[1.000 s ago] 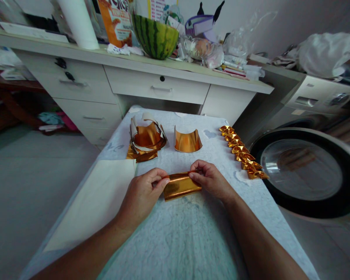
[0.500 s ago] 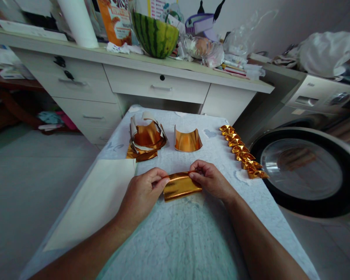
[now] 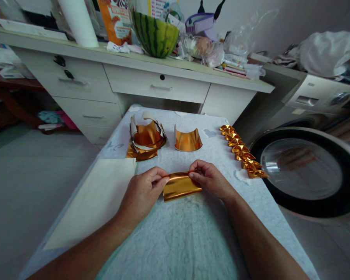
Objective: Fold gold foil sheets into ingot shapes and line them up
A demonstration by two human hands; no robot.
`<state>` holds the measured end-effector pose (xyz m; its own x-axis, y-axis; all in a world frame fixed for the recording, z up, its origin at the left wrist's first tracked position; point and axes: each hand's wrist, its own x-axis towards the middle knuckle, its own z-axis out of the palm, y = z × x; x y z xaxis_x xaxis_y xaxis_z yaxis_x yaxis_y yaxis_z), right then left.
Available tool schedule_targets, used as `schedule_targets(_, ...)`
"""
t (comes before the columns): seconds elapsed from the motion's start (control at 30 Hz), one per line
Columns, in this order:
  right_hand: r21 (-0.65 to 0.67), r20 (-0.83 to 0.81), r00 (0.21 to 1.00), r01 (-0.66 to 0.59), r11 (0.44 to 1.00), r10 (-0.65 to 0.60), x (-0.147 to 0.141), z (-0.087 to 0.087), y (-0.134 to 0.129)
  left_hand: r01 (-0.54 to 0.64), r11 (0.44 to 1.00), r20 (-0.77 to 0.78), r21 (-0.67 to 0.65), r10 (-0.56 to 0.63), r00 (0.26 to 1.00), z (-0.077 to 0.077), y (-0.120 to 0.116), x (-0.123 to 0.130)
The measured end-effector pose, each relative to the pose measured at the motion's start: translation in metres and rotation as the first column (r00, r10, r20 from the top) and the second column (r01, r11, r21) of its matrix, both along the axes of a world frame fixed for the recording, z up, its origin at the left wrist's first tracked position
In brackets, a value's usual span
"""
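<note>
A sheet of gold foil paper (image 3: 182, 187) is held up by its far edge between my two hands. My left hand (image 3: 147, 186) pinches the upper left corner between thumb and fingers. At the upper right corner, my right hand (image 3: 207, 177) grips it the same way. Beyond them a single curved gold foil sheet (image 3: 188, 140) rests on the cloth. A stack of curled gold foil sheets (image 3: 147, 136) with pale backs lies to its left. On the right, several folded gold foil pieces (image 3: 241, 152) form a slanting row.
A patterned cloth covers the table (image 3: 175, 241). Pale paper (image 3: 96, 198) lies along its left side. Close to the right edge hangs the open washing machine door (image 3: 303, 171). Behind stands a white desk (image 3: 160, 83) bearing a cut watermelon (image 3: 154, 35) and a paper roll (image 3: 78, 23).
</note>
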<state>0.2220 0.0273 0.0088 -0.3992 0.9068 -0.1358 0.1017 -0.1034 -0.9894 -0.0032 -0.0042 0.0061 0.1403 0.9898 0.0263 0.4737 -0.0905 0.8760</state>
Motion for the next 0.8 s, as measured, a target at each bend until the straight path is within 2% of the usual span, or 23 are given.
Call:
schedule_targets(0.2, 0.008, 0.027, 1.0, 0.005, 1.0, -0.006, -0.002, -0.004, 0.001, 0.004, 1.0, -0.094, 0.017, -0.002, 0.996, 0.004, 0.002, 0.002)
schedule_targets(0.33, 0.143, 0.208, 0.976, 0.028, 0.989, -0.058, -0.002, -0.009, 0.002, 0.024, 0.997, -0.257, 0.07, -0.005, 0.966, 0.004, 0.002, 0.005)
schedule_targets(0.43, 0.298, 0.41, 0.901, 0.016, 0.954, -0.143, -0.004, -0.009, 0.001, 0.062, 0.99, -0.396, 0.13, -0.005, 0.918, 0.002, 0.004, 0.008)
schedule_targets(0.53, 0.407, 0.532, 0.812, 0.002, 0.913, -0.239, -0.008, -0.009, -0.001, 0.108, 0.976, -0.525, 0.188, 0.007, 0.851, -0.001, 0.006, 0.01)
schedule_targets(0.67, 0.489, 0.591, 0.73, 0.015, 0.872, -0.344, -0.015, -0.011, -0.001, 0.177, 0.96, -0.63, 0.217, -0.001, 0.777, -0.005, 0.008, 0.012)
schedule_targets(0.8, 0.513, 0.638, 0.672, -0.009, 0.858, -0.374, -0.02, -0.014, 0.0, 0.199, 0.951, -0.684, 0.237, 0.018, 0.729, -0.007, 0.008, 0.013)
